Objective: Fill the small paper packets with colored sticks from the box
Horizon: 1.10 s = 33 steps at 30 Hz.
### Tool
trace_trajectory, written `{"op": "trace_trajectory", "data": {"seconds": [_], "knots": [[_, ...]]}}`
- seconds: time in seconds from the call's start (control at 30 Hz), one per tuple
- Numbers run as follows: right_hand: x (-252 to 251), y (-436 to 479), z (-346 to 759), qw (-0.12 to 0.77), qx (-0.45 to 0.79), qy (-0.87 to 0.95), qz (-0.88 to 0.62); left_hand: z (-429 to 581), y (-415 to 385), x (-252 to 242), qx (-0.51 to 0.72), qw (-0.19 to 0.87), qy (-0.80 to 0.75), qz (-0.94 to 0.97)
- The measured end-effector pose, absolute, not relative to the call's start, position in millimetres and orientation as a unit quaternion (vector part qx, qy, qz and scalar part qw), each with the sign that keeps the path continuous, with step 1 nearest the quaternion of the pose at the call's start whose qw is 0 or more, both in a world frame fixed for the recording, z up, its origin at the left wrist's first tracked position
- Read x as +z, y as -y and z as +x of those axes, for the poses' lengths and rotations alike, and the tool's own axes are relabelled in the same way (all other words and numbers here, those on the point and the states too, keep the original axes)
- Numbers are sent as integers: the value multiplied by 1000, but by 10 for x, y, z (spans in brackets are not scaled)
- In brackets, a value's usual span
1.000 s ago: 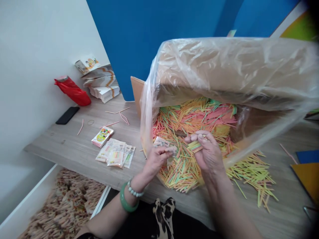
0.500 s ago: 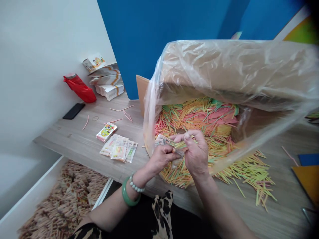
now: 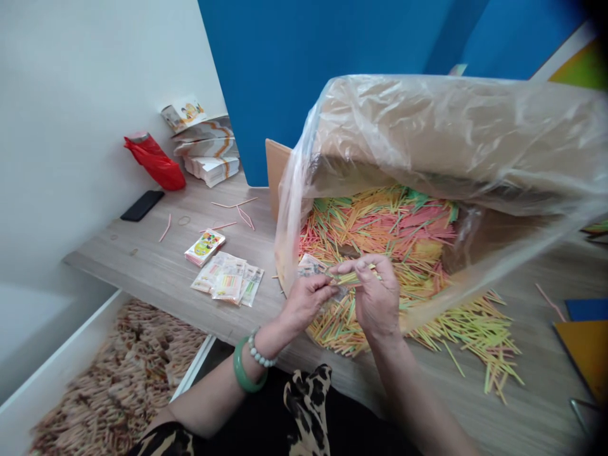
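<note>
Several thin, straight sticks (image 3: 350, 278) sit pinched in my right hand (image 3: 379, 296), long axis nearly nine-to-three, tips toward my left hand (image 3: 306, 304) at nine o'clock, which grips a clear, partly hidden plastic packet (image 3: 340, 293). Toward one o'clock gapes the crinkled liner (image 3: 418, 120); the edge of the wood-grained table (image 3: 152, 256) slants toward ten.

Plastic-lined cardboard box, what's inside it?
Loose colored sticks and at least one clear packet. The left hand and right hand cover part; whatever lies beneath the top layer is hidden.
</note>
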State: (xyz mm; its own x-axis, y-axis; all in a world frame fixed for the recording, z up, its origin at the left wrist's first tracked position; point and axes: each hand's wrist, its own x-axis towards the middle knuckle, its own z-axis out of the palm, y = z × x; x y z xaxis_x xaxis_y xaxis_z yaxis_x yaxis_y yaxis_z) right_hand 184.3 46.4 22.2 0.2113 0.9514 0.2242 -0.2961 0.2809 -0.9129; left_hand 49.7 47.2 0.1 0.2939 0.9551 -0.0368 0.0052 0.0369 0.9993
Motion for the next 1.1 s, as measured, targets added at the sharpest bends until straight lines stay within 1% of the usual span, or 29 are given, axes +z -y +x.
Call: {"op": "trace_trajectory", "data": {"seconds": [0.07,0.3,0.43,0.57,0.63,0.77,0.83,0.97,1.1], "knots": [[187,-480,1837,663,469,428,-396,491,-457,-15,416,574,-421,566],[119,-515,1830,626,501,399,-444,501,-448,-114,438,611,-400,525],[140,-519,1835,635,507,399,-426,522,-483,-157,454,590,-415,523],[131,-525,1830,624,527,407,-409,528,-514,-183,477,588,-401,514],[111,-532,1817,620,529,402,-417,534,-504,-200,465,618,-397,493],[54,-552,1793,619,529,385,-436,586,-414,-200,438,724,-373,381],[34,-554,1791,619,517,386,-447,620,-365,-182,429,758,-355,340],[59,-529,1788,625,522,379,-440,641,-339,-198,429,777,-339,310],[114,-487,1776,616,522,386,-445,579,-374,-276,409,754,-382,343]]}}
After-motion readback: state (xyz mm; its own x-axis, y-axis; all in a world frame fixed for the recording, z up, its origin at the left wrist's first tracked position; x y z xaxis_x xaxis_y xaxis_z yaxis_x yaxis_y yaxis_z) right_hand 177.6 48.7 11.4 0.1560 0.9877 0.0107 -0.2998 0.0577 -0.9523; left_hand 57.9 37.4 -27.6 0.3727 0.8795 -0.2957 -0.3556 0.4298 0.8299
